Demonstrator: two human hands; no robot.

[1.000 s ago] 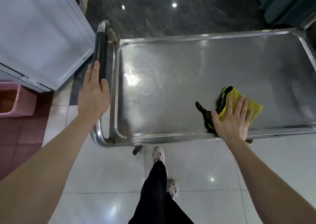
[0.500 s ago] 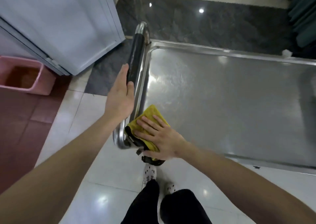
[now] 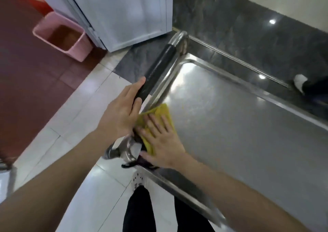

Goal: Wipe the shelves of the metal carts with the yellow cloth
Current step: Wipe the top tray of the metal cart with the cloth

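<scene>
**A:** Entry: step in hand?
**B:** Top shelf (image 3: 239, 134), handle-end corner. Right hand (image 3: 159, 143) flat, fingers spread, pressing the yellow cloth (image 3: 164, 111) down. Left hand (image 3: 122, 114) holds the black handle (image 3: 156, 70).
**A:** Next?
**B:** Probably a firm sweep across the bare shelf.
</scene>
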